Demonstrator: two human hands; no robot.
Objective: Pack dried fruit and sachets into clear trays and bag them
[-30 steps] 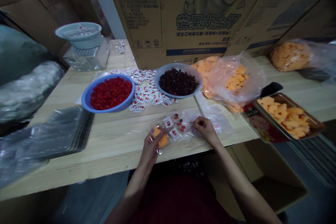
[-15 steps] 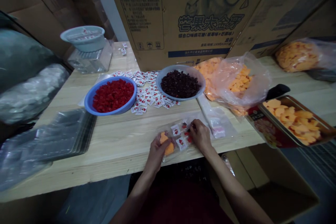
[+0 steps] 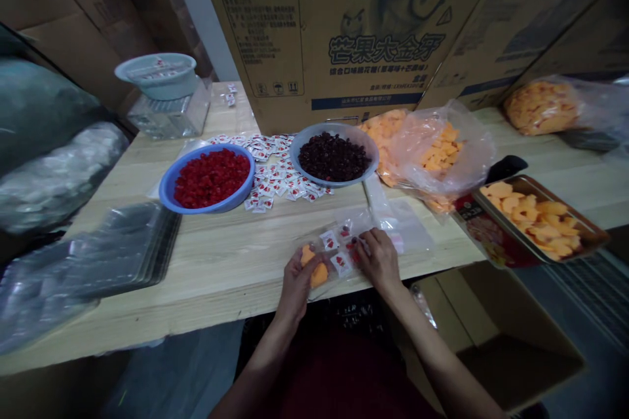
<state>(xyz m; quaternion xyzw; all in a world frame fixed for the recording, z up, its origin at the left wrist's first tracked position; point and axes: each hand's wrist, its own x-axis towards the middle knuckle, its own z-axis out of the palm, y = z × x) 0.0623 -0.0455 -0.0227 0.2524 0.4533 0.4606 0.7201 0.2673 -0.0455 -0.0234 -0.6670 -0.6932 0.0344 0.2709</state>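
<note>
A clear plastic bag lies at the near edge of the wooden table. Inside it are an orange fruit piece, small white-and-red sachets and some red bits. My left hand grips the bag's left end around the orange piece. My right hand presses on the bag's right part, fingers curled over it.
A blue bowl of red candied bits, a grey bowl of dark dried fruit and loose sachets sit behind. Bags of orange pieces and a metal tray of them lie right. Stacked clear trays lie left; cardboard boxes stand behind.
My right hand has moved left from the bag's right end onto its middle. My left hand has kept its grip on the orange piece end.
</note>
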